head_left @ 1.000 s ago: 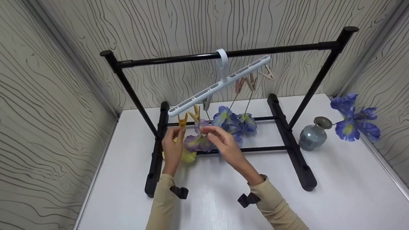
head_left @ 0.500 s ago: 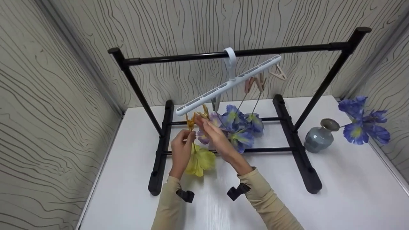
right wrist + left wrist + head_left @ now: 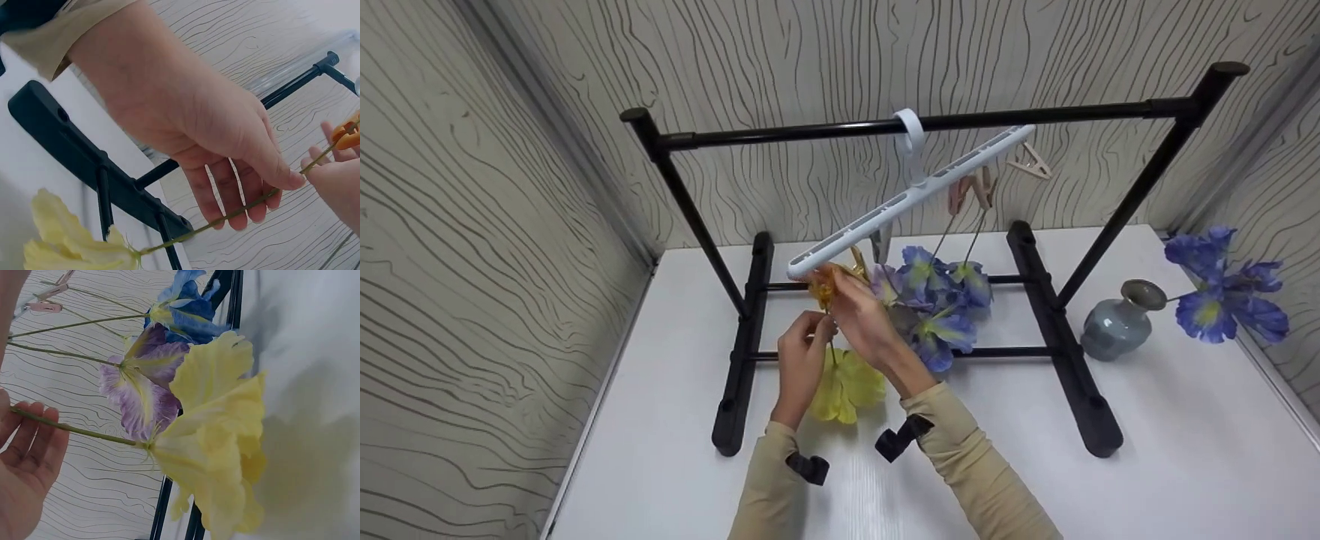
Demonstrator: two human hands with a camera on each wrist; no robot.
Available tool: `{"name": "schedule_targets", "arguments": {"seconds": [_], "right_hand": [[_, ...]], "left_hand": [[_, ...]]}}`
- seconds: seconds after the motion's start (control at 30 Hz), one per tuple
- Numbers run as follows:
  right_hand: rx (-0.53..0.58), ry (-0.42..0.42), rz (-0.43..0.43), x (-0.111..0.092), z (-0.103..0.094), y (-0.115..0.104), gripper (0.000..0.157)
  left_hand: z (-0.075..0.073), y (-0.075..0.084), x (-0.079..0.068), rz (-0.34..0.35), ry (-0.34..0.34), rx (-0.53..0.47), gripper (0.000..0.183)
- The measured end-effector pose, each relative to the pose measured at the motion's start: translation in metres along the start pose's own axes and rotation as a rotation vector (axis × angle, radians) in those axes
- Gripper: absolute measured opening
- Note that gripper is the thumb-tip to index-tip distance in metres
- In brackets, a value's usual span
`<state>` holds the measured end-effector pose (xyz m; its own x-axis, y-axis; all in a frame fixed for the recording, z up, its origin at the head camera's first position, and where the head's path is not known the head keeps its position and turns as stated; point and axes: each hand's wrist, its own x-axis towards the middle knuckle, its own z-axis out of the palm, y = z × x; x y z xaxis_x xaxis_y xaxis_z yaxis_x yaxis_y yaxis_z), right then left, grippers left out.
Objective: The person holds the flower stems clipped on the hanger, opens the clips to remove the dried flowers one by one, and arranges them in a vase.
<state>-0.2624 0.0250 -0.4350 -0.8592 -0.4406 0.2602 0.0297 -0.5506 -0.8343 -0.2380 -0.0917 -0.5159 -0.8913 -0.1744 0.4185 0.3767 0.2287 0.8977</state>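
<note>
My left hand [image 3: 802, 356] pinches the thin green stem [image 3: 225, 218] of a yellow artificial flower [image 3: 847, 386], which hangs head down. Just above, my right hand [image 3: 866, 319] holds an orange clothespin [image 3: 820, 291] under the near left end of a white clip hanger [image 3: 877, 217]. In the right wrist view the stem's upper end lies along that clothespin [image 3: 347, 135]; whether it sits between the jaws I cannot tell. Behind the yellow bloom, the left wrist view shows a purple flower [image 3: 143, 379] and a blue one [image 3: 188, 312].
The hanger hooks over a black rack's top bar [image 3: 780, 135]. Several blue flowers [image 3: 941, 330] hang from its other clips, and a beige clothespin [image 3: 1031, 161] hangs at the far end. To the right, a grey-blue vase [image 3: 1117, 330] holds a blue flower [image 3: 1222, 285].
My left hand has moved from the orange clothespin down to the yellow flower's stem. My right hand has moved left and up onto that clothespin. The view has shifted slightly.
</note>
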Motion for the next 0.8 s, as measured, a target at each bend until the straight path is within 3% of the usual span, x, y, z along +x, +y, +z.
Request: {"name": "schedule_targets", "arguments": {"seconds": [0.27,0.37,0.57,0.8], "right_hand": [[0.075,-0.015,-0.057,0.002,-0.003,0.001,0.04],[0.1,-0.031,-0.069,0.002,-0.003,0.001,0.042],[0.181,-0.084,-0.027,0.002,-0.002,-0.001,0.046],[0.182,-0.04,-0.029,0.002,-0.002,-0.001,0.045]], "left_hand": [[0.005,0.0,-0.005,0.009,0.019,0.046,0.004],[0.006,-0.008,-0.008,0.009,0.004,0.063,0.004],[0.008,-0.015,-0.013,-0.017,-0.02,0.063,0.004],[0.008,-0.015,-0.015,-0.015,-0.06,0.063,0.006]]}}
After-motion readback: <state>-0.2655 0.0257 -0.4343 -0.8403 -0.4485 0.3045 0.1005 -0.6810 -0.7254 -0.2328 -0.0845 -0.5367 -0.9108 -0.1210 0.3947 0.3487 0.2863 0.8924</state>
